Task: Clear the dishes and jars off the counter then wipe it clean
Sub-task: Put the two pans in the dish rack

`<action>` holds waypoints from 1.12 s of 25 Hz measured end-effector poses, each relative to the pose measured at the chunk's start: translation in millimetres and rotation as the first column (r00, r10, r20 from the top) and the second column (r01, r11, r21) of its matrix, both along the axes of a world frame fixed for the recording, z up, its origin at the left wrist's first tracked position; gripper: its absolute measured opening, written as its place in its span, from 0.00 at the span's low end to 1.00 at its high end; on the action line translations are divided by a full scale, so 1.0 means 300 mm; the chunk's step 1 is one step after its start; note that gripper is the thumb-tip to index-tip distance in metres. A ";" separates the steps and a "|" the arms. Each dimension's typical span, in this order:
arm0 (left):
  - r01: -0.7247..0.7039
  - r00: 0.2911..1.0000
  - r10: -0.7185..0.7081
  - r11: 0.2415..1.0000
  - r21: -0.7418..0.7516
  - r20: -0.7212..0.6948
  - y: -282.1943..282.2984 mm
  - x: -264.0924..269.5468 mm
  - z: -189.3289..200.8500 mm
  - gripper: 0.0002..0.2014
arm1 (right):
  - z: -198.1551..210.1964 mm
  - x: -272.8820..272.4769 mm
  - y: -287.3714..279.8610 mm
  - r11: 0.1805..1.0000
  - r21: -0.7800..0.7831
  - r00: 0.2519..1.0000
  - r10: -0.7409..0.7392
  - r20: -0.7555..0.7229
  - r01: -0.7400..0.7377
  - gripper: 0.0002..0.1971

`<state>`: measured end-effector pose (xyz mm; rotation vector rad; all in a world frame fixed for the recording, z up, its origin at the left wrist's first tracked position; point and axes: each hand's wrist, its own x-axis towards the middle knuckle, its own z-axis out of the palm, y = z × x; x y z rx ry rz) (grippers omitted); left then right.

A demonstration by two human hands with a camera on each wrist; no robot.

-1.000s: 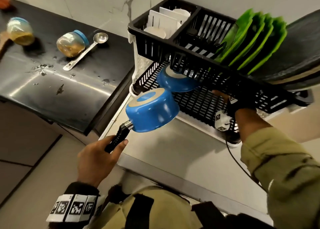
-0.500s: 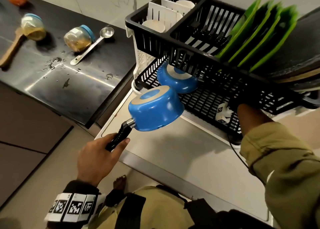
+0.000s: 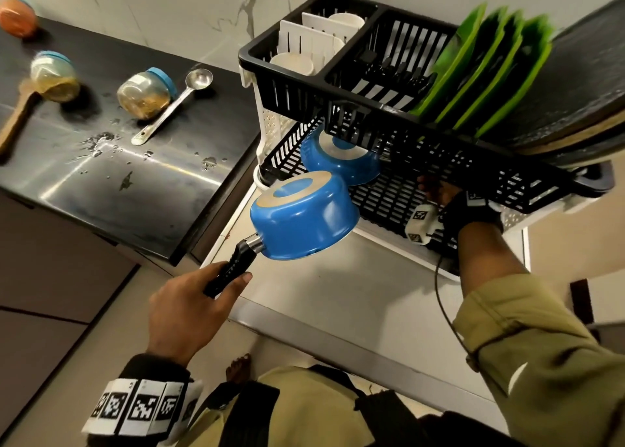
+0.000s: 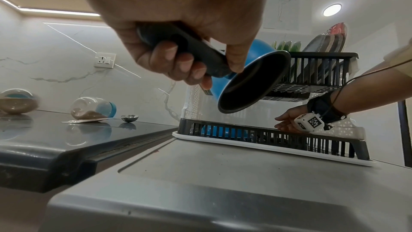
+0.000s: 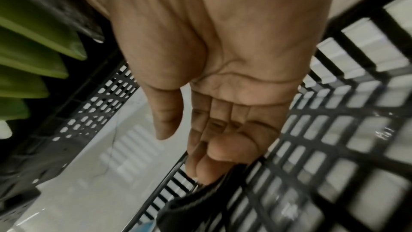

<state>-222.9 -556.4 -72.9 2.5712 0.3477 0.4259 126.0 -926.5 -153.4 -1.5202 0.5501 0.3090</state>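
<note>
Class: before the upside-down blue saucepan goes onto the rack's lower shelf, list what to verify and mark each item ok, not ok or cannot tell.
1. Left hand grips the blue saucepan by its handle: ok.
2. Saucepan mouth-down: ok.
3. Right hand out of the lower shelf: not ok.
4. Free room beside the blue pot already there: cannot tell.
5. Two jars off the counter: not ok.

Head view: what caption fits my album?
Left hand holds upside-down blue saucepan beside black dish rack.
</note>
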 end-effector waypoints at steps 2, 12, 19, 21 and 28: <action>0.044 0.999 -0.044 0.999 0.022 -0.001 0.013 0.018 -0.002 0.26 | 0.080 -0.111 0.095 0.998 -0.045 0.998 0.052 0.016 -0.052 0.09; 0.318 0.948 -0.306 0.895 0.312 -0.089 0.029 0.420 -0.001 0.20 | 0.172 -0.455 0.233 0.756 -0.653 0.939 0.251 0.235 -0.039 0.10; 0.546 0.838 -0.511 0.771 0.327 -0.191 -0.065 0.647 -0.004 0.20 | 0.103 -0.679 0.307 0.386 -0.922 0.917 0.359 0.172 0.021 0.14; 0.614 0.789 -0.562 0.724 0.313 -0.247 -0.116 0.713 -0.001 0.20 | 0.087 -0.716 0.330 0.320 -0.947 0.910 0.400 0.108 -0.029 0.18; 0.815 0.558 -0.710 0.565 0.126 -0.430 -0.290 0.963 -0.065 0.20 | 0.126 -0.725 0.387 0.245 -0.950 0.920 0.382 -0.089 -0.193 0.25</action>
